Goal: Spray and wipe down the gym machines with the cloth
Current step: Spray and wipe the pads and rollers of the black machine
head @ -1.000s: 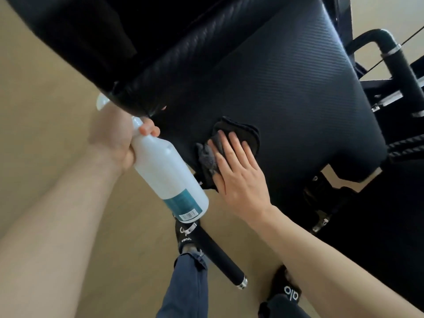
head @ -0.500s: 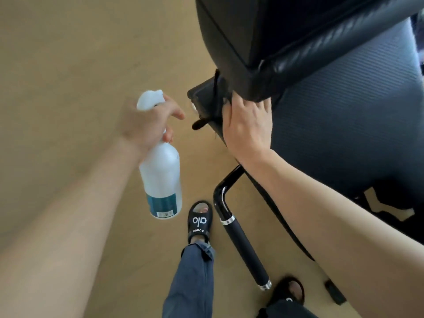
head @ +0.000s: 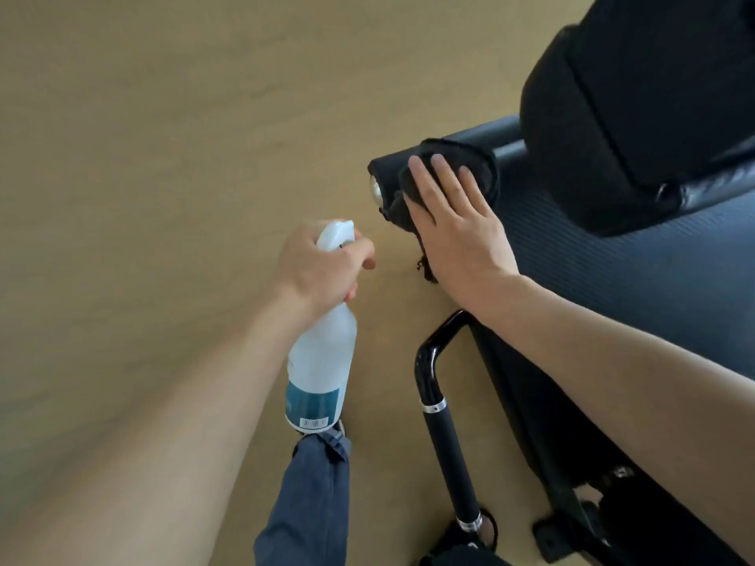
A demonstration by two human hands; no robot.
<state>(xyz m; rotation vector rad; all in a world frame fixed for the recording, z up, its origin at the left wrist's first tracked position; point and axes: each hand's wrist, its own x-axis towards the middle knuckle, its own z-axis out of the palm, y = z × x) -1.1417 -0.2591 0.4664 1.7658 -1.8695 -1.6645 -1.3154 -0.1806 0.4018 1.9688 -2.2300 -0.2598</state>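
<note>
Since the earlier frames the right hand (head: 457, 234) has slid the cloth (head: 470, 165) from the middle of the seat pad (head: 653, 288) out to its far left corner.

The right hand lies flat, fingers straight, pressing the dark cloth onto that corner, with one fold hanging off the pad's left edge. The left hand (head: 322, 271) grips the neck of the white spray bottle (head: 320, 361), a finger at the trigger, holding it over the floor (head: 163, 157) just left of the pad. The cloth looks soft and limp, so it is probably best driven by a flat palm; the bottle seems light rigid plastic, best held at the neck. A black handle bar (head: 443, 426) stands near the pad's near edge.
</note>
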